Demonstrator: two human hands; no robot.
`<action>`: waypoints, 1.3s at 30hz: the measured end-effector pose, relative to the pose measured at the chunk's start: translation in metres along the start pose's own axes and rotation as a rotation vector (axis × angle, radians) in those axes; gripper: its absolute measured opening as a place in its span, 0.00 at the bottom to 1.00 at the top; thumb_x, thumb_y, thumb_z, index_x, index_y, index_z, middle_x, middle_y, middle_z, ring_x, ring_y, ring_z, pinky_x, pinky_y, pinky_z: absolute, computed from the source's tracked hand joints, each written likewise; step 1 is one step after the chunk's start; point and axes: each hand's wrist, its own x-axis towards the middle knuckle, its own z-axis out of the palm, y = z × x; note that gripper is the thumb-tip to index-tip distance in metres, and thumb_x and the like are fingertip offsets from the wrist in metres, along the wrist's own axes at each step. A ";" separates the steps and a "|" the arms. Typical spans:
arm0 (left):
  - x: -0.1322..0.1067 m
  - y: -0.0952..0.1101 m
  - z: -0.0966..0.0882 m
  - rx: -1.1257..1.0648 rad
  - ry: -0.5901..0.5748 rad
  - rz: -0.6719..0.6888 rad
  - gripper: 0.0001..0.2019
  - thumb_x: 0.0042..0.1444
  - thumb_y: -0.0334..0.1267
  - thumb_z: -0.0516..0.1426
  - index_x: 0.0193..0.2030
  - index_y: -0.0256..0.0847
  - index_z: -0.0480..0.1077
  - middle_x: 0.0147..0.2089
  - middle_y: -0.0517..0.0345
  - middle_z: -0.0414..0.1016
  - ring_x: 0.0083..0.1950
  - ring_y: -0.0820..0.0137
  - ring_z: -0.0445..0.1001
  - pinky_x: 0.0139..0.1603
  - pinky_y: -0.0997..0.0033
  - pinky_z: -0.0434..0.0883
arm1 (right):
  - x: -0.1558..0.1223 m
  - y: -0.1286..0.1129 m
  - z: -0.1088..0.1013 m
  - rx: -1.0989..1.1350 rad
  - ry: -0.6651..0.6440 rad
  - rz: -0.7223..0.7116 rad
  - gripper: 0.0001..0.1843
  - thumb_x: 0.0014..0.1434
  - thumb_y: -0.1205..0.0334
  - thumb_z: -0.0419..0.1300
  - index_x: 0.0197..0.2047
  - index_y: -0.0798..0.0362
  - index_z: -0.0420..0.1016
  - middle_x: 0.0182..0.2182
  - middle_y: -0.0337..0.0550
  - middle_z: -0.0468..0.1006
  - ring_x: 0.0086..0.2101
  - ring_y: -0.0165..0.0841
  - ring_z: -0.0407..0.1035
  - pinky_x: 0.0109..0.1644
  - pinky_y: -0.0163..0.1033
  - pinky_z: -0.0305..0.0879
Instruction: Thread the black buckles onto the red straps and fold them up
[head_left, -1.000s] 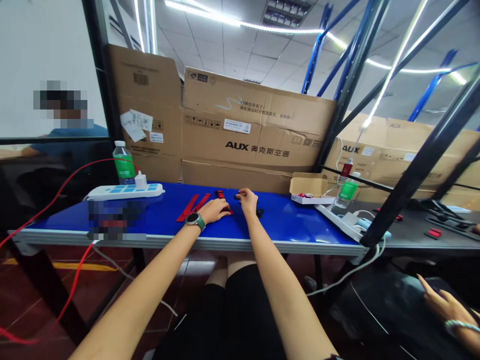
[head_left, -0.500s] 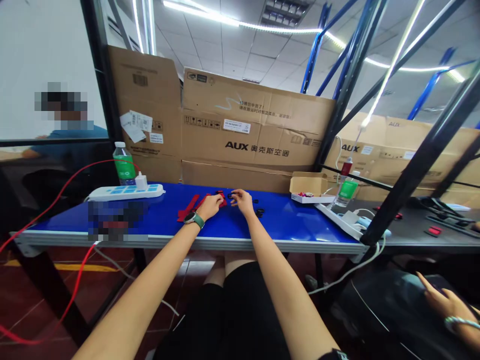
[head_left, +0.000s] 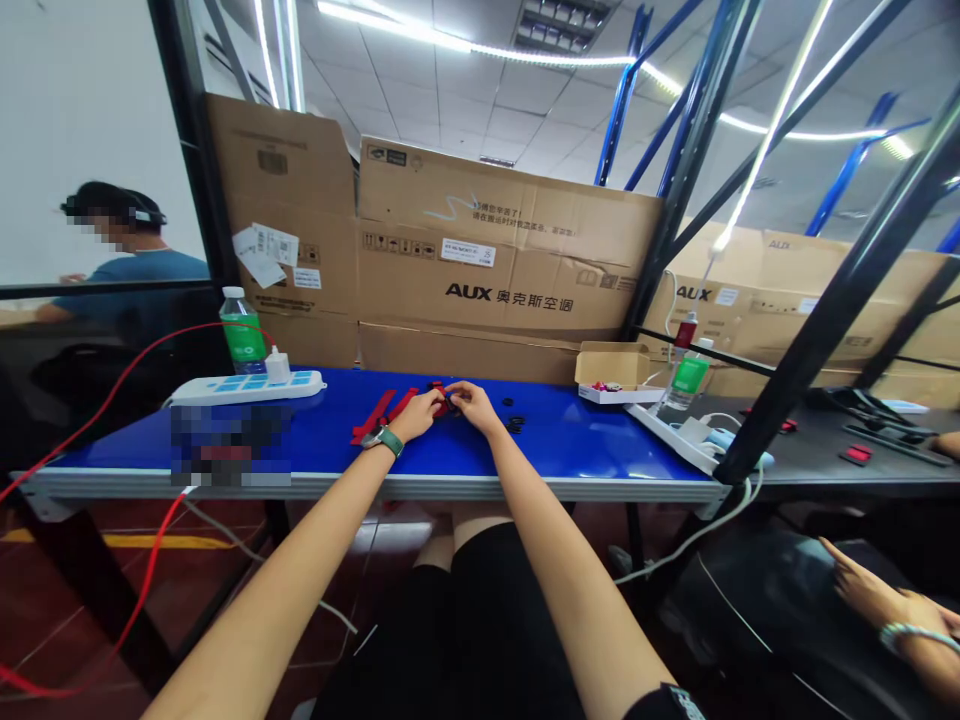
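View from the head camera, looking forward and down over both outstretched forearms. Near the centre of the frame, the left hand [head_left: 418, 412] and the right hand [head_left: 469, 404] are brought together above the blue table [head_left: 570, 445], and a small red piece [head_left: 442, 400] is held between them: the fingers of the left hand are closed on its left end and the fingertips of the right hand are pinched on its right end, though the exact grip is too small to be made out. A green-strapped watch [head_left: 383, 438] is worn on the left wrist. Flat red straps [head_left: 377, 413] are laid on the table just left of the left hand, and a few small black parts [head_left: 514, 425] are scattered just right of the right hand. A white power strip [head_left: 244, 387] with a charger plugged in is seen at the left end of the table, with a green-labelled bottle [head_left: 241, 335] upright behind it and a red cable [head_left: 112, 395] looped past it toward the lower left. An open small cardboard box [head_left: 611, 365] is set at the table's right rear, near a second bottle [head_left: 686, 380]. Large cardboard cartons [head_left: 502, 260] are stacked along the back. A seated person [head_left: 127, 265] is visible at the upper left, and another person's hand [head_left: 874, 600] is shown at the lower right, well apart from the work.
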 end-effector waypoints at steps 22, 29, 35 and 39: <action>-0.006 0.014 -0.012 -0.027 0.074 -0.164 0.07 0.61 0.39 0.55 0.38 0.40 0.73 0.27 0.57 0.78 0.30 0.67 0.76 0.34 0.71 0.68 | 0.002 0.011 0.008 0.198 -0.020 0.170 0.02 0.57 0.66 0.63 0.34 0.54 0.77 0.26 0.37 0.79 0.26 0.30 0.76 0.32 0.34 0.78; -0.005 0.008 -0.008 -0.025 0.045 -0.072 0.11 0.60 0.35 0.56 0.50 0.42 0.72 0.27 0.63 0.76 0.29 0.69 0.75 0.35 0.72 0.69 | 0.001 0.008 0.006 0.132 -0.053 0.210 0.08 0.60 0.62 0.63 0.31 0.56 0.75 0.22 0.37 0.77 0.24 0.28 0.76 0.32 0.30 0.74; -0.003 0.010 -0.007 0.179 0.124 0.014 0.09 0.60 0.33 0.55 0.45 0.41 0.75 0.50 0.49 0.79 0.53 0.60 0.76 0.57 0.60 0.70 | -0.001 0.001 0.003 -0.180 0.162 0.182 0.06 0.61 0.68 0.59 0.31 0.52 0.70 0.15 0.30 0.71 0.17 0.25 0.68 0.25 0.26 0.64; -0.008 0.013 -0.009 0.307 0.038 -0.023 0.14 0.59 0.39 0.60 0.52 0.44 0.74 0.56 0.49 0.77 0.58 0.55 0.74 0.58 0.54 0.68 | -0.005 -0.002 0.000 -0.243 0.162 0.179 0.07 0.62 0.68 0.59 0.31 0.51 0.66 0.13 0.28 0.69 0.15 0.25 0.66 0.25 0.26 0.62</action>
